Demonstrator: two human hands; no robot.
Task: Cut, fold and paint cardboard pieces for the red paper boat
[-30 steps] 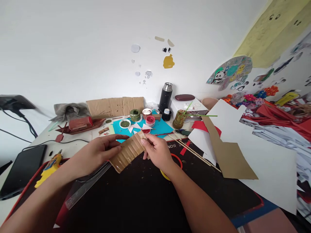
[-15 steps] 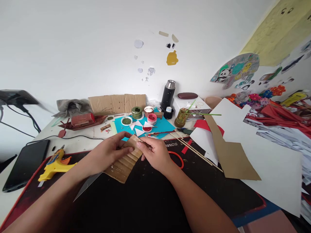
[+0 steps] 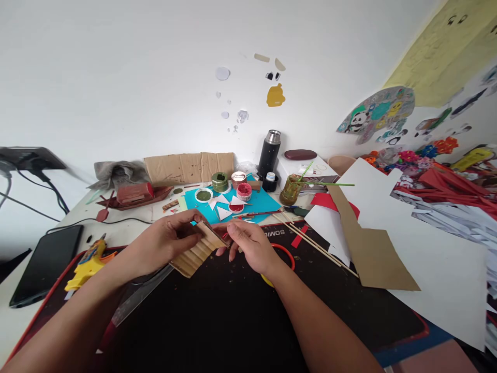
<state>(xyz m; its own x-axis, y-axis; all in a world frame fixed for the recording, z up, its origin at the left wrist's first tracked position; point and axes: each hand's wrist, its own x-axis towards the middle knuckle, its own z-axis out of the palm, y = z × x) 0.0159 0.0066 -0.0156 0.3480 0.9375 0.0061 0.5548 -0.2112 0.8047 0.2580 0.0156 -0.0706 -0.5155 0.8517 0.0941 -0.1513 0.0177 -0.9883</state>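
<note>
My left hand [image 3: 166,241] grips a small piece of ridged brown cardboard [image 3: 196,255], thumb on top and fingers behind. The piece is tilted above the black mat [image 3: 209,321]. At its right end is my right hand [image 3: 248,243], thumb raised and fingers curled near the cardboard's edge; whether something small is between them is too blurred to tell. Under my left forearm lies a clear ruler-like strip [image 3: 142,298]. Behind my right wrist shows a red and yellow ring-shaped handle [image 3: 285,254].
A yellow glue gun [image 3: 87,267] and a black phone [image 3: 46,264] are at the left. Paint jars [image 3: 220,181] stand on blue paper behind my hands, near a red model boat [image 3: 135,197]. Wooden sticks [image 3: 314,243] and cut cardboard [image 3: 382,259] lie right.
The cardboard has tilted and shifted slightly left and up with my left hand. My right thumb has come off its face, and the right fingers have moved to its edge.
</note>
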